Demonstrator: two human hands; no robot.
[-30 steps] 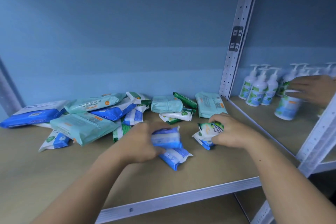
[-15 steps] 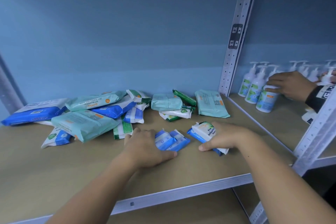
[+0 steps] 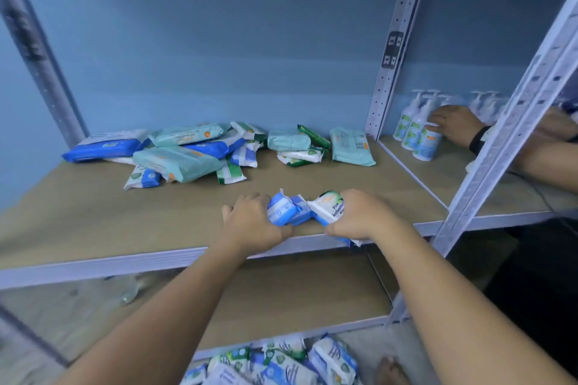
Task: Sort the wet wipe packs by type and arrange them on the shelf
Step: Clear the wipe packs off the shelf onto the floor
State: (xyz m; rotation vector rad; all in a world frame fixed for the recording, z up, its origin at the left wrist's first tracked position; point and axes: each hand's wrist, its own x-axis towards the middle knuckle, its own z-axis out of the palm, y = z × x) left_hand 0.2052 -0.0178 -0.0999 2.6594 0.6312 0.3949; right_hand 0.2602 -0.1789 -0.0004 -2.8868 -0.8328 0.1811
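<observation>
1. Front edge of the shelf (image 3: 93,212): the small blue-and-white packs (image 3: 283,212) sit bunched and crumpled together, your left hand (image 3: 253,225) curled round them.
2. Touching them on the right, the white pack (image 3: 330,208) printed "Pine Antibacterial" tilts up in the grip of your right hand (image 3: 362,219).
3. Back left, a loose heap: the big blue pack (image 3: 103,148) lies flat at the far end, two large mint-green packs (image 3: 176,162) overlap beside it, and smaller white-and-green packs (image 3: 230,173) are tucked underneath.
4. Back centre, a folded mint pack (image 3: 287,139) has a slim dark-green pack (image 3: 314,136) leaning against it.
5. Back right, a lone mint pack (image 3: 352,147) lies flat.
</observation>
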